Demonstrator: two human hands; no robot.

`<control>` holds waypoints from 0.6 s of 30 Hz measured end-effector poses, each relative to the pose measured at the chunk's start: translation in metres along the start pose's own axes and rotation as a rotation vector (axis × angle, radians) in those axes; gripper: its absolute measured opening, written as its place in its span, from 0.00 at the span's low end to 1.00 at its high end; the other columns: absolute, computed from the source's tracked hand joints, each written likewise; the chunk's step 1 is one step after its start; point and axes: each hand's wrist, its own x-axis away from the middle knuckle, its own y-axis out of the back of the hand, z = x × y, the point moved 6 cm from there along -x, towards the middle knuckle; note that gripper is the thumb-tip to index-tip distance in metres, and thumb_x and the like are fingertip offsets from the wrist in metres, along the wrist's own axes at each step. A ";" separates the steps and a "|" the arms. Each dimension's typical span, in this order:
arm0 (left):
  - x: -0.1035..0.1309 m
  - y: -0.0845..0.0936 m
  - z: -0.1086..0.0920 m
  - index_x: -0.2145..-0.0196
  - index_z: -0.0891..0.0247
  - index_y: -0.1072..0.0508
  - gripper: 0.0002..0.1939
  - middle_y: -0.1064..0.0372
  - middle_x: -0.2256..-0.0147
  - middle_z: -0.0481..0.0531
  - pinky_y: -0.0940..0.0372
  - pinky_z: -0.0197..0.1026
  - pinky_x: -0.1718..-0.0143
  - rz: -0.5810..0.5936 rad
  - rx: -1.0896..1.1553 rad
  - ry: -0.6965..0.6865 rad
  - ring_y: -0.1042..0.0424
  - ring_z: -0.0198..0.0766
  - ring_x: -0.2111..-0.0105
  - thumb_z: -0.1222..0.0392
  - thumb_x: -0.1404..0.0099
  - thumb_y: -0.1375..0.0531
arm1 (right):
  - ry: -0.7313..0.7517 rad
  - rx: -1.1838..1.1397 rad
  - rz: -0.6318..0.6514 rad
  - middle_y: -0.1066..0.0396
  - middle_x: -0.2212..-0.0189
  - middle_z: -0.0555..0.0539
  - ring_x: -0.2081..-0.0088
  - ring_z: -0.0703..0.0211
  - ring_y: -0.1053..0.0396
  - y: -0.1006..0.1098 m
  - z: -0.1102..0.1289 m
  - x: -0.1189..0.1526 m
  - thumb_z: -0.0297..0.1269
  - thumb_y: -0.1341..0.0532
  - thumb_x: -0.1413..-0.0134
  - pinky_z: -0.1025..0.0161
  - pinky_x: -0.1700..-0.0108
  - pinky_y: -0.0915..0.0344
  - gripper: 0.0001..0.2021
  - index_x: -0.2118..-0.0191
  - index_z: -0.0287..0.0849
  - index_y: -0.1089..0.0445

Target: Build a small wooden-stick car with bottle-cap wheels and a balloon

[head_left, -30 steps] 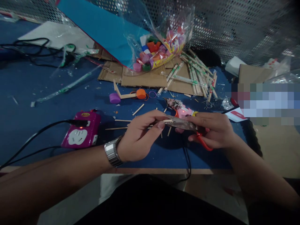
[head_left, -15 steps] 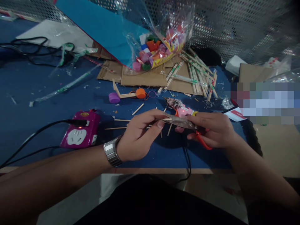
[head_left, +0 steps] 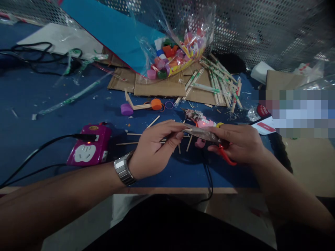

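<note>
Over the blue table, my left hand (head_left: 155, 150) pinches a short thin wooden stick (head_left: 188, 130) between thumb and fingers; only the tip shows, against the scissor blades. My right hand (head_left: 239, 143) grips the red-handled scissors (head_left: 206, 136), their blades pointing left towards my left fingertips. Whether the blades are closed on the stick, I cannot tell. A pink glue gun (head_left: 205, 123) with a small red light lies just behind the scissors, its nozzle dirty. Cut wooden sticks (head_left: 153, 121) are scattered around and partly beneath my left hand.
A magenta power strip (head_left: 90, 146) with a plugged-in black cable stands at left. Farther back are a purple cap (head_left: 127, 109) and an orange cap (head_left: 156, 104) joined by sticks, a plastic bag of colourful caps (head_left: 174, 57), cardboard (head_left: 159, 87) and wrapped chopsticks (head_left: 218, 82).
My left hand has shifted slightly left, and its thumb has slid a little up along the stick beside the blades. The scissors stay in my right hand, almost unmoved.
</note>
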 end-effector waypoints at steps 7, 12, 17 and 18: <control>-0.002 0.001 -0.004 0.61 0.61 0.18 0.10 0.17 0.63 0.53 0.25 0.42 0.61 0.001 -0.003 -0.031 0.19 0.37 0.64 0.61 0.20 0.38 | -0.014 0.040 0.015 0.14 0.62 0.49 0.64 0.61 0.15 0.002 0.002 -0.003 0.47 0.34 0.24 0.69 0.65 0.26 0.16 0.40 0.44 0.25; -0.002 0.001 -0.004 0.62 0.62 0.17 0.11 0.17 0.63 0.51 0.27 0.39 0.67 -0.002 0.003 0.018 0.25 0.31 0.72 0.60 0.20 0.37 | -0.024 0.087 0.021 0.13 0.61 0.50 0.63 0.60 0.14 0.003 0.001 -0.003 0.47 0.36 0.24 0.69 0.65 0.26 0.16 0.39 0.47 0.26; 0.000 -0.001 0.000 0.61 0.63 0.18 0.13 0.19 0.67 0.49 0.33 0.34 0.74 0.014 0.027 0.084 0.28 0.28 0.76 0.57 0.19 0.38 | -0.019 0.110 0.028 0.13 0.61 0.49 0.62 0.58 0.13 0.002 0.002 -0.003 0.48 0.38 0.22 0.67 0.64 0.26 0.17 0.38 0.45 0.28; 0.000 -0.001 -0.001 0.61 0.63 0.18 0.13 0.20 0.68 0.49 0.33 0.34 0.73 0.018 0.031 0.087 0.28 0.28 0.75 0.56 0.19 0.38 | -0.030 0.110 0.037 0.13 0.61 0.49 0.62 0.58 0.13 0.002 0.002 -0.003 0.48 0.38 0.22 0.67 0.64 0.26 0.17 0.38 0.45 0.27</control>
